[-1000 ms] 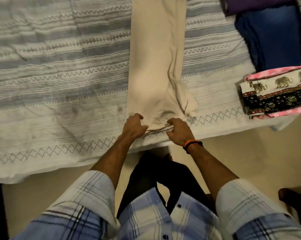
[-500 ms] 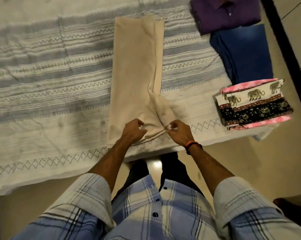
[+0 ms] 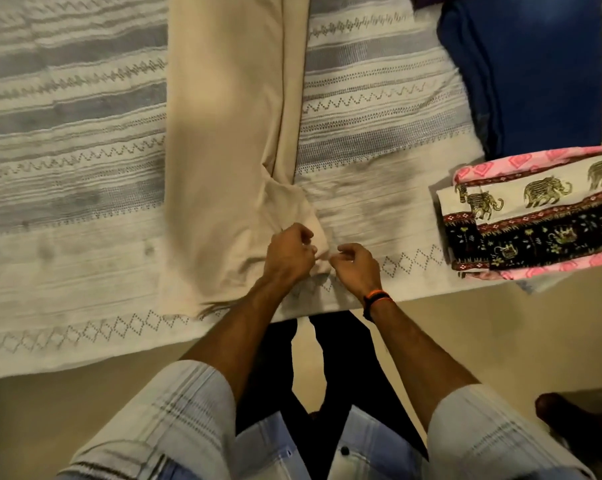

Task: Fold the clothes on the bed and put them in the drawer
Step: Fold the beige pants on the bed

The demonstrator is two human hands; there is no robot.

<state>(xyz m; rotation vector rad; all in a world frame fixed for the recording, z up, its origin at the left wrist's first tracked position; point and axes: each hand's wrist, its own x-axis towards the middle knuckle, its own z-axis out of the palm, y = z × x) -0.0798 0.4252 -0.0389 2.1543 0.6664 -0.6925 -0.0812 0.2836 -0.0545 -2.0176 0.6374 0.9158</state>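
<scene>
- Both grips sit at the near corner of the beige trousers (image 3: 223, 133): my left hand (image 3: 287, 252) pinches the cloth, my right hand (image 3: 356, 268) is curled just beside it, hold unclear.
- Trousers lie lengthwise on the bed (image 3: 67, 202), folded clothes (image 3: 535, 216) at right.
- I'd square that bunched corner flat before folding.

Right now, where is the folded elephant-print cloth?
In the head view, the elephant-print cloth lies at the bed's right edge, below the blue garment, right of both hands.
</scene>
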